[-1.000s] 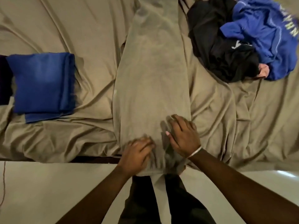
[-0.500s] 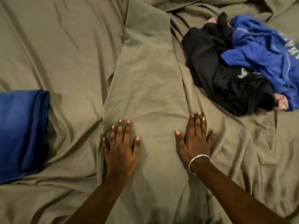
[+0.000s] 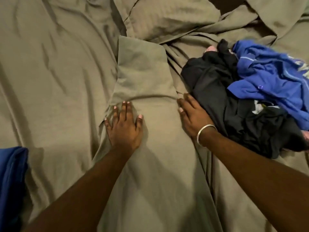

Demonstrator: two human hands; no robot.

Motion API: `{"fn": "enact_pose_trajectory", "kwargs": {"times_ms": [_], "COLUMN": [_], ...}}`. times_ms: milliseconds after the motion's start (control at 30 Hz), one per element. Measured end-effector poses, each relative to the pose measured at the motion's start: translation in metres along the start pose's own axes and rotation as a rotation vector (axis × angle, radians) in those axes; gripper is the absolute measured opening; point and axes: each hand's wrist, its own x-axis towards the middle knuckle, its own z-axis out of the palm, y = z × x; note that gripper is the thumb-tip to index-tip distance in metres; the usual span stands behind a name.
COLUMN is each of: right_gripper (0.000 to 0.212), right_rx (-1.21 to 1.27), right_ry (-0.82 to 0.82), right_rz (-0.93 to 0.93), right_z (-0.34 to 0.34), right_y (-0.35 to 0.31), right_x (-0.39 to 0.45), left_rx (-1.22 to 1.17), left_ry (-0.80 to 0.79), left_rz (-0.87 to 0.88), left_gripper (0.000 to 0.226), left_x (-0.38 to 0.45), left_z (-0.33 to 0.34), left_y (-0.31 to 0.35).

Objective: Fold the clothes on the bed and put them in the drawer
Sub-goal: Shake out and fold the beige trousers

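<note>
The olive garment (image 3: 143, 114) lies flat down the middle of the bed (image 3: 50, 72), its long axis running from the near edge, under both forearms, away toward the pillow (image 3: 167, 15). The left hand (image 3: 124, 127) presses flat on it with fingers spread, near its left edge; the right hand (image 3: 192, 116) lies flat and straight-fingered along its right edge, touching the black clothes (image 3: 225, 104). Neither grips anything. The far end lies straight ahead of both hands, about equally near, so a lengthwise fold likely needs both reaching forward.
</note>
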Motion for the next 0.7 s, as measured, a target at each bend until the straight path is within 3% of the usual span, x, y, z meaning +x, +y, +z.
{"fn": "enact_pose_trajectory", "kwargs": {"times_ms": [133,300,367,433,500,567,600,700], "right_gripper": [0.042,0.045,0.04,0.037,0.053,0.06,0.06,0.049], "right_rx": [0.126,0.227,0.36,0.465,0.447,0.416,0.447,0.421], "right_ry": [0.275,0.288,0.255,0.224,0.235,0.226,0.221,0.152], "right_rz": [0.056,0.05,0.097,0.176,0.194,0.219,0.249,0.301], "right_z": [0.013,0.05,0.055,0.056,0.058,0.059,0.059,0.062], "right_y": [0.021,0.042,0.042,0.036,0.033,0.034,0.032,0.037], "right_x": [0.011,0.02,0.022,0.02,0.016,0.02,0.022,0.02], "left_rx": [-0.069,-0.075,-0.223,-0.463,-0.738,-0.951,-0.992,-0.931], "left_ry": [0.11,0.105,0.059,-0.04,-0.202,-0.413,-0.525,-0.752], "left_rz": [-0.039,-0.132,-0.253,-0.394,-0.499,-0.515,-0.513,-0.51], "left_gripper": [0.079,0.073,0.066,0.071,0.087,0.079,0.071,0.084], "left_x": [0.041,0.125,0.156,0.186,0.202,0.21,0.211,0.217], "left_z": [-0.012,-0.029,-0.046,-0.058,-0.071,-0.083,-0.088,-0.097], "left_y": [0.007,0.01,0.021,0.025,0.032,0.036,0.039,0.042]}}
